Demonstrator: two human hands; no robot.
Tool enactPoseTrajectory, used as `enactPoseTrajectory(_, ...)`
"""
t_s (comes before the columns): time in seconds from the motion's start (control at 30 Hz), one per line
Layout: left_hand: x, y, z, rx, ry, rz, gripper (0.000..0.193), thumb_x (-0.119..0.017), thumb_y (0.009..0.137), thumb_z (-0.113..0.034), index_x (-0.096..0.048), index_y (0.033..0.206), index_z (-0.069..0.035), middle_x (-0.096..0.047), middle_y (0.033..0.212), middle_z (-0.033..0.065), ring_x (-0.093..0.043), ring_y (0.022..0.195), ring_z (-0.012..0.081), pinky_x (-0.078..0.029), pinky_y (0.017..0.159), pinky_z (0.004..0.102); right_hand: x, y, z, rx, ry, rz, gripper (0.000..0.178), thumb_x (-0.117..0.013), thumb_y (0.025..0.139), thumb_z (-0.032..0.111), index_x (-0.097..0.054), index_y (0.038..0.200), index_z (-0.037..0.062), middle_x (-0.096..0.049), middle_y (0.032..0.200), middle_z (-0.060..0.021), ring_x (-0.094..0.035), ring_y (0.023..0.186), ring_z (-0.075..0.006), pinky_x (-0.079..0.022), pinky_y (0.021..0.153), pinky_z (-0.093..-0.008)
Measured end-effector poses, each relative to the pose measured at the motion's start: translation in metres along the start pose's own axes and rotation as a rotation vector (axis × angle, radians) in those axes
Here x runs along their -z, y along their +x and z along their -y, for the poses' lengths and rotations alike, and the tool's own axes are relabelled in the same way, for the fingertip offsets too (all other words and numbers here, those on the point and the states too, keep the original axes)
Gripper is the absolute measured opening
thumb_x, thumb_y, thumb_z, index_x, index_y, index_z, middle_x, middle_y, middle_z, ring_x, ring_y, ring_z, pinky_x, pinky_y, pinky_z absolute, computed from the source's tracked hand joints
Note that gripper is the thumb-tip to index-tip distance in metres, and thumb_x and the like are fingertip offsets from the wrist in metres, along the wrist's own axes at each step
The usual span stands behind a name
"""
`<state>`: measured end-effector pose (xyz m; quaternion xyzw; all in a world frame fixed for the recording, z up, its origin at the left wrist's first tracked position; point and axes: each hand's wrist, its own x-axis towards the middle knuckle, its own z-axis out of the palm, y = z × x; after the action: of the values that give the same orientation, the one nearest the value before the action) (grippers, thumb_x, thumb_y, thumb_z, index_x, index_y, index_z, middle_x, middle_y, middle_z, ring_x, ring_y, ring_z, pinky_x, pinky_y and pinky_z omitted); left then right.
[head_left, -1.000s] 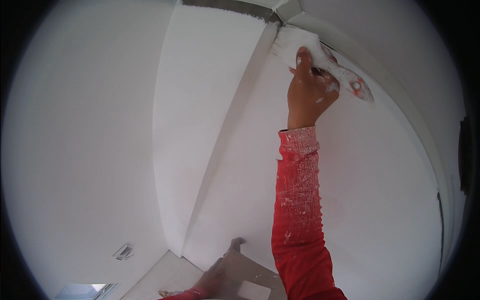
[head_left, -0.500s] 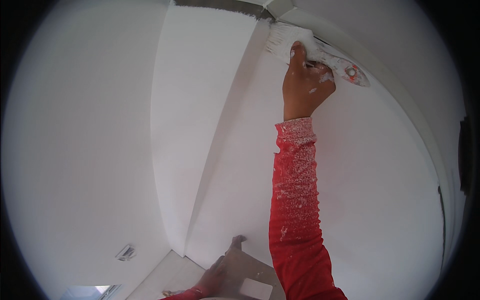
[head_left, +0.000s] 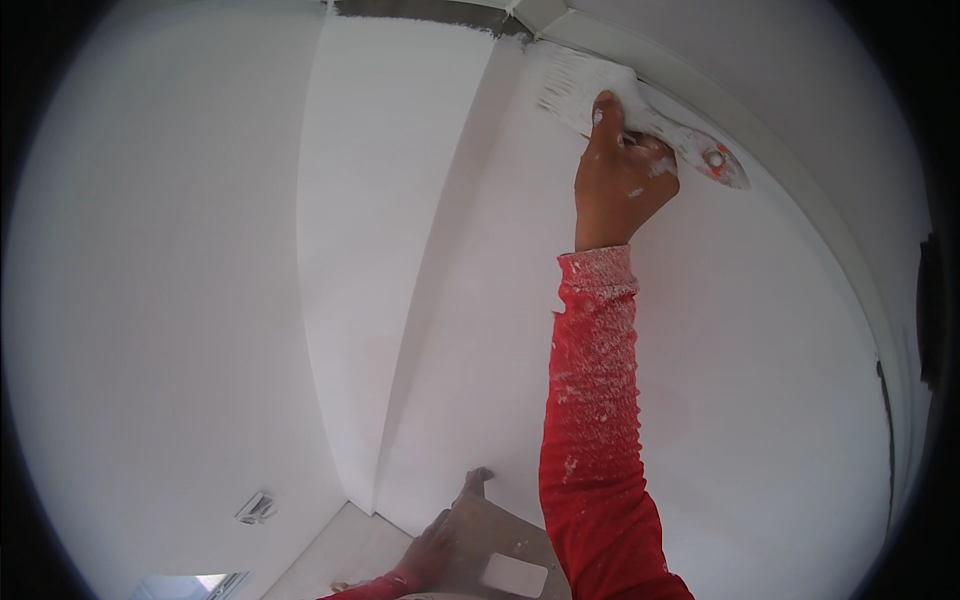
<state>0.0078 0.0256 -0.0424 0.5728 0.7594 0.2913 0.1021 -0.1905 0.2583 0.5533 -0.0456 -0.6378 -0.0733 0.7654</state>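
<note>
A wide paintbrush (head_left: pixel 632 98) thick with white paint is in my right hand (head_left: pixel 625 190), its thumb pressed along the brush's side. The bristles lie against the white wall (head_left: pixel 470 330) just below the ceiling-side trim, and the handle points right. White paint spots my knuckles and red sleeve. Low in the view, my left hand (head_left: pixel 428 555) is closed on the left edge of a brownish-grey panel (head_left: pixel 500 530) with a pale rectangular patch. Its fingers are dim and partly hidden. A small dark shape (head_left: pixel 478 482) shows at the panel's upper corner; I cannot make out what it is.
Pale trim (head_left: pixel 770 140) curves along the wall's upper right edge. A dark grey strip (head_left: pixel 425 12) runs along the top left of the wall panel. An opening with a fitting (head_left: pixel 256 508) sits in the left wall, above a bright window-like area (head_left: pixel 190 585).
My right hand and the paintbrush have shifted slightly right and down in the picture. The wall corner has slid a little left. My left hand has barely moved.
</note>
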Motion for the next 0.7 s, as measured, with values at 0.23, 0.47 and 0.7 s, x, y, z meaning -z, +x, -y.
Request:
enactPoseTrajectory(0.23,0.011,0.005,-0.005,-0.009,-0.054,0.002,0.059,-0.055,0.093,-0.053,-0.052,0.142,-0.021,-0.036,0.156,0.0186,-0.031,0.144,0.0434,-0.026,0.118,0.0546,0.018,0.008,-0.003,-0.170,0.066,0.071,0.021,-0.072,0.086,0.021,-0.069,0.085,-0.0002,-0.069,0.073,-0.0108,-0.064,0.062,-0.0189,-0.050,0.059,-0.0319)
enactPoseTrajectory(0.47,0.005,0.005,-0.003,-0.006,-0.015,-0.055,0.061,-0.055,0.093,-0.054,-0.051,0.143,-0.021,-0.035,0.156,0.0182,-0.033,0.141,0.0464,-0.031,0.115,0.0558,0.031,0.009,-0.004,-0.450,0.373,0.002,0.019,-0.075,0.086,0.016,-0.071,0.085,-0.0022,-0.072,0.084,-0.0111,-0.068,0.070,-0.0149,-0.054,0.066,-0.0302)
enactPoseTrajectory(0.7,0.006,0.004,-0.002,0.000,0.035,-0.019,0.061,-0.055,0.092,-0.054,-0.051,0.144,-0.021,-0.034,0.157,0.0183,-0.033,0.140,0.0492,-0.035,0.112,0.0564,0.051,0.009,-0.018,-0.454,0.260,0.034,0.030,-0.076,0.087,0.021,-0.070,0.084,-0.0076,-0.072,0.081,-0.0113,-0.069,0.069,-0.0165,-0.054,0.064,-0.0291)
